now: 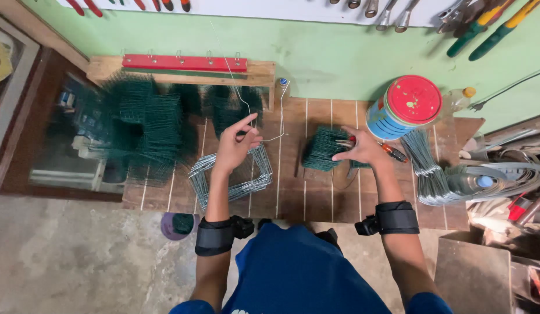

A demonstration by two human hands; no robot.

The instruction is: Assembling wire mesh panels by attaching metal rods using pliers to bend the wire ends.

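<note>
From the head view I see my left hand (235,148) raised above the wooden bench (316,197), thumb and forefinger pinched on a thin pale wire (242,102) that runs up toward the wooden rack with the red strip (184,63). The other fingers curl loosely. Just below that hand lies a bundle of bare grey wire frames (229,174), flat on the bench.

My right hand (363,150) is lower and to the right, fingers pressed together around the handles of red-handled pliers (392,152), whose nose points left at a small dark green mesh piece (323,148). The hand touches the right edge of that piece; I cannot tell whether the pliers' nose grips it.

To the left stands a stack of the same green mesh pieces (145,125), blurred. To the right sits a round tin with a red lid (405,107), and beside it a sheaf of straight grey wires (424,166). Hand tools (485,26) hang on the green wall above. Both my forearms wear black straps (217,235).
</note>
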